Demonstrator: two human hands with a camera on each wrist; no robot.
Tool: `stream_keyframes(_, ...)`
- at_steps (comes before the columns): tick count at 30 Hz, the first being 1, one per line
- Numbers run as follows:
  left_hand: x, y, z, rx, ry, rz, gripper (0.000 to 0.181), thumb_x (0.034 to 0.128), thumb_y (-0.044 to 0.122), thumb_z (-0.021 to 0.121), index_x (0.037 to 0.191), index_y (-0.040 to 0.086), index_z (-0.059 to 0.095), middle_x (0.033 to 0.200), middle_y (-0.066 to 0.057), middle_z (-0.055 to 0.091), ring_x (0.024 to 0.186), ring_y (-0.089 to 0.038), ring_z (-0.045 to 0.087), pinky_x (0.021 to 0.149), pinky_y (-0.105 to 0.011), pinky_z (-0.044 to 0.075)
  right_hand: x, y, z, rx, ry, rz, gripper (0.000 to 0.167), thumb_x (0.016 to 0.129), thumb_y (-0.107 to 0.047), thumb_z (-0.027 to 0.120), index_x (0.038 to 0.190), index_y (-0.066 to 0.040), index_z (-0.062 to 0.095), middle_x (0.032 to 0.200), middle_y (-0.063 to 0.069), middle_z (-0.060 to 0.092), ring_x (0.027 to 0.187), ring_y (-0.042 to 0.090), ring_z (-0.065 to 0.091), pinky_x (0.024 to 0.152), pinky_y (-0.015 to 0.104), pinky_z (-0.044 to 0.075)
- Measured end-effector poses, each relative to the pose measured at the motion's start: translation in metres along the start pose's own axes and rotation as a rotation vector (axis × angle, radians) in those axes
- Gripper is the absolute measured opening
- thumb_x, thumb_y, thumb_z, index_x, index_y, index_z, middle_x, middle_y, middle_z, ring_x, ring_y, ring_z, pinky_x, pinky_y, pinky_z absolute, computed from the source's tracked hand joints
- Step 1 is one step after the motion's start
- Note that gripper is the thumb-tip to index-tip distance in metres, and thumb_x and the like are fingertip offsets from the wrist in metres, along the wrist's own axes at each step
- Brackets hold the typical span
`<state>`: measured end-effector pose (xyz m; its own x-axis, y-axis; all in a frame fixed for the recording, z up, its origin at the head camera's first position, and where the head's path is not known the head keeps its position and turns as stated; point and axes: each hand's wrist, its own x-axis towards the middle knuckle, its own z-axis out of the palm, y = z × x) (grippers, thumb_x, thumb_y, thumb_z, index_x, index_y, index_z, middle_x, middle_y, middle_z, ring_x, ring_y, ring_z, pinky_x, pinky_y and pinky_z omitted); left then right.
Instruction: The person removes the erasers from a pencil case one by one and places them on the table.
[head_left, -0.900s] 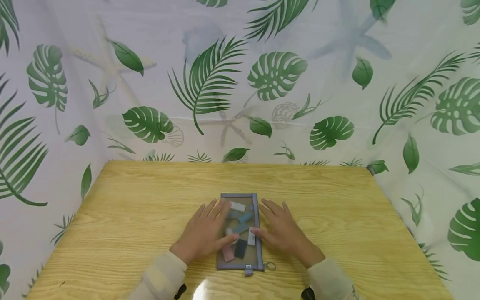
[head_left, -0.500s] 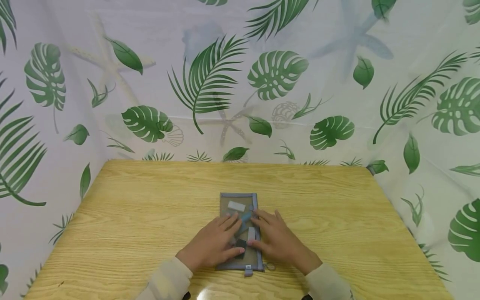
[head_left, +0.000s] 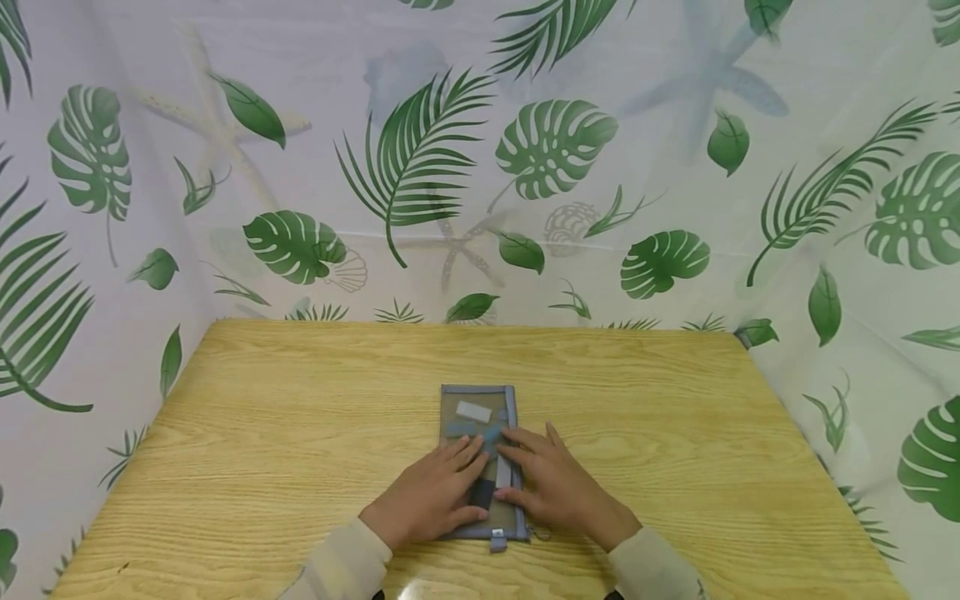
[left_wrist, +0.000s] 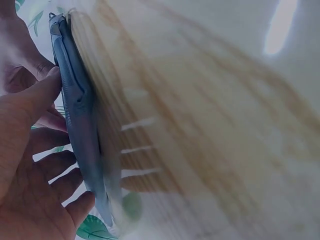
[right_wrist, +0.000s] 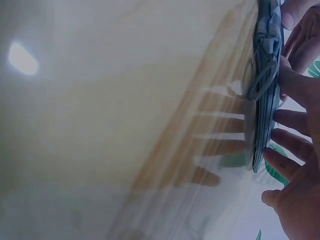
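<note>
A see-through zip pouch with grey-blue edging lies flat on the wooden table. Inside it show a white block, blue pieces and a dark block. My left hand rests over the pouch's left and middle, fingers extended, hiding part of its contents. On the zip side, my right hand touches the right edge with spread fingers. The left wrist view shows the pouch edge-on, fingertips against its face. A loop hangs at the zip end in the right wrist view.
The wooden table extends around the pouch on all sides. Behind and beside it hangs a white cloth printed with green leaves. A fabric tab sticks out at the pouch's near edge.
My left hand has moved right and toward me over the pouch, uncovering its upper left part. My right hand has shifted slightly left and nearer. The pouch stays in place.
</note>
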<state>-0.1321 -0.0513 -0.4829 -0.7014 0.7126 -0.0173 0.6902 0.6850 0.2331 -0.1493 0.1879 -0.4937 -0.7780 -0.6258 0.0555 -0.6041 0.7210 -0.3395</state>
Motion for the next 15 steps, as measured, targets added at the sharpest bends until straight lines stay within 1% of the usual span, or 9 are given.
stream_keyframes(7,0.0026,-0.0010,0.0008,0.001,-0.040,-0.022,0.073,0.1013,0.050,0.056,0.155,0.003,0.039,0.163,-0.015,0.030,0.150,-0.030,0.028,0.120,-0.045,0.029,0.0021,0.0016,0.0014,-0.013,-0.002,0.005,0.066,0.094,-0.043,0.071,0.142,-0.001,0.057,0.154,0.017,0.045,0.142,0.035,0.041,0.113,0.074,0.018)
stream_keyframes(12,0.0062,-0.0042,0.0012,0.014,-0.038,-0.025,0.073,0.1020,0.050,0.055,0.155,0.002,0.038,0.163,-0.017,0.029,0.151,-0.031,0.027,0.120,-0.046,0.028,0.0058,0.0027,0.0011,-0.035,0.009,0.014,0.066,0.095,-0.044,0.071,0.143,-0.001,0.057,0.154,0.017,0.044,0.142,0.035,0.042,0.113,0.074,0.018)
stream_keyframes(15,0.0070,-0.0040,0.0012,0.012,-0.035,-0.017,0.074,0.1023,0.050,0.054,0.155,0.001,0.038,0.163,-0.017,0.028,0.151,-0.031,0.027,0.120,-0.046,0.029,0.0073,0.0031,0.0004,-0.029,0.007,0.021,0.065,0.095,-0.043,0.070,0.143,-0.001,0.056,0.155,0.017,0.044,0.143,0.034,0.041,0.113,0.074,0.018)
